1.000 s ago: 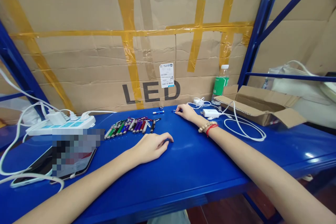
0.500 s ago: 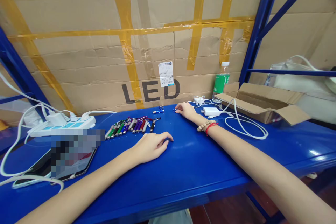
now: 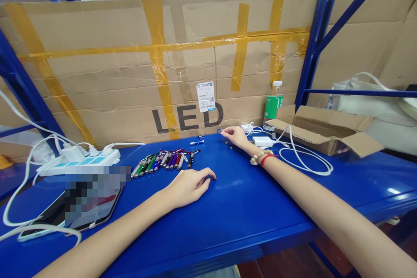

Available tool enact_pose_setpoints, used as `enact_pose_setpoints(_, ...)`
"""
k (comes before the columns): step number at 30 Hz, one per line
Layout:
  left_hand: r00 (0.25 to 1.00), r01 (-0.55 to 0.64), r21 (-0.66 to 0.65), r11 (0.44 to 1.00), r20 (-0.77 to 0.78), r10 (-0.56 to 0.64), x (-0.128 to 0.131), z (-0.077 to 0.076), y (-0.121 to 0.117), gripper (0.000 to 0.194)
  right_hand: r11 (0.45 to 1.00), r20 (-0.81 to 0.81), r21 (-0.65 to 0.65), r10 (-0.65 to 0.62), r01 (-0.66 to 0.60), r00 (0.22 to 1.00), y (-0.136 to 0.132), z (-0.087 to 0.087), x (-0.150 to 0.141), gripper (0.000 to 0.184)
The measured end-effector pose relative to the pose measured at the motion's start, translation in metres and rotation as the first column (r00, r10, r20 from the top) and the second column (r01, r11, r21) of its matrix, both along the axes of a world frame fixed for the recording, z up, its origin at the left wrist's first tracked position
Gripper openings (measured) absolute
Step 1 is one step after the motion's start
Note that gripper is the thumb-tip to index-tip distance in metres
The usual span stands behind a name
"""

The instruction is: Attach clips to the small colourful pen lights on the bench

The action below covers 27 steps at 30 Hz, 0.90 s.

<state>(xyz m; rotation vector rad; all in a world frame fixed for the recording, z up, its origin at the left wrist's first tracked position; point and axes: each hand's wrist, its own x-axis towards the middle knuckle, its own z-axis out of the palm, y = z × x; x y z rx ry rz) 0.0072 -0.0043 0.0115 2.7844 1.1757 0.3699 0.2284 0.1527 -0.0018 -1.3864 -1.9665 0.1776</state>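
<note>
My right hand (image 3: pixel 235 136), a beaded bracelet and red string at its wrist, pinches a small dark-blue ring-like clip (image 3: pixel 220 131) between thumb and fingertips near the back of the table. Tiny dark pieces (image 3: pixel 227 143) lie just below its fingers. My left hand (image 3: pixel 190 186) rests on the tabletop, thumb and index finger apart, with nothing in it. Behind it lies a row of slim metal penlight-like tubes (image 3: pixel 168 160) in several colours, with clips at their far ends. A single blue tube (image 3: pixel 197 142) sits apart, between the row and my right hand.
On the blue table (image 3: pixel 228 221) a power strip (image 3: pixel 81 163) with white cables and a dark-screened device (image 3: pixel 104 202) lie left. At right are a white charger (image 3: pixel 262 141) with cable, a green-labelled bottle (image 3: pixel 273 106) and an open carton (image 3: pixel 325 137). Tall cardboard (image 3: pixel 114 87) stands behind.
My right hand has shifted slightly, and the blue clip in its fingertips shows more clearly. Tiny dark pieces now show beneath it. My left hand stays in place; the view has tilted up slightly.
</note>
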Motion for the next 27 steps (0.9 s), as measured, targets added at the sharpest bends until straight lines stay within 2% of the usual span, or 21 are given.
enact_pose_setpoints(4, 1.000, 0.005, 0.000, 1.000, 0.008, -0.005, -0.001, -0.001, 0.001, 0.025, 0.988, 0.004, -0.085, 0.129, -0.128, 0.992, 0.003, 0.003, 0.015, 0.033)
enact_pose_setpoints(8, 1.000, 0.002, -0.009, 1.000, 0.009, -0.002, 0.000, -0.002, 0.002, 0.025, 0.968, 0.039, -0.163, 0.201, -0.192, 0.979, 0.008, 0.002, 0.022, 0.031)
enact_pose_setpoints(12, 1.000, -0.005, -0.012, 1.000, 0.001, 0.005, 0.000, -0.002, 0.003, 0.025, 0.954, 0.048, -0.207, 0.230, -0.216, 0.972, 0.015, -0.001, 0.025, 0.030)
enact_pose_setpoints(20, 1.000, -0.002, -0.013, 1.000, 0.007, 0.002, 0.000, -0.003, 0.003, 0.025, 0.925, 0.057, -0.282, 0.282, -0.255, 0.958, 0.017, -0.001, 0.029, 0.045)
enact_pose_setpoints(27, 1.000, -0.009, -0.005, 1.000, 0.009, 0.009, 0.000, -0.004, 0.003, 0.025, 0.918, 0.066, -0.321, 0.267, -0.233, 0.961, 0.015, 0.004, 0.024, 0.041)
